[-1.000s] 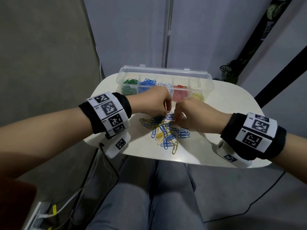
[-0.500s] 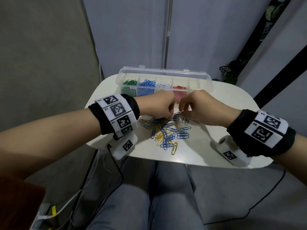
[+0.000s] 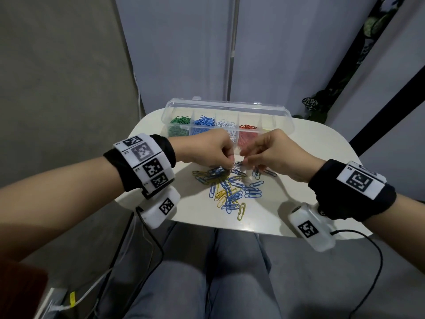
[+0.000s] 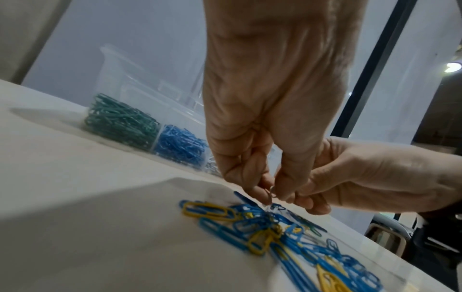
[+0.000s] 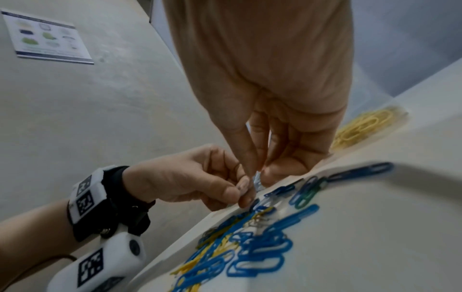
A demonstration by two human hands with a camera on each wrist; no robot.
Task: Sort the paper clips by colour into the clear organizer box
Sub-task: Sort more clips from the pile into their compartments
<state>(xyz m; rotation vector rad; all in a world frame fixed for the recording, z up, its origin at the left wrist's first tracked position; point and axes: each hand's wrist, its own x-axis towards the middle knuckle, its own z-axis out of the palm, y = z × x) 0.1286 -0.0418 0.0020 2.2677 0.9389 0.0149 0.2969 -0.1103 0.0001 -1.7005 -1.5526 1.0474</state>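
A loose pile of blue and yellow paper clips (image 3: 230, 192) lies on the small white table (image 3: 299, 203). Behind it stands the clear organizer box (image 3: 285, 118), with green, blue, white, red and yellow clips (image 5: 362, 126) in separate compartments. My left hand (image 3: 230, 161) and right hand (image 3: 245, 161) meet fingertip to fingertip just above the pile's far edge. In the left wrist view, my left hand (image 4: 271, 194) pinches a small pale clip between thumb and finger. In the right wrist view, my right hand (image 5: 255, 177) pinches a clip too; its colour is unclear.
The box lid stands up behind the compartments. Cables hang off the table's near edge by my knees. A few blue clips (image 3: 264, 172) lie apart under my right hand. Bare tabletop shows to the left and right of the pile.
Both hands have stayed together over the pile's far edge. The right wrist has swung outward and the fingertips have shifted a little toward me.
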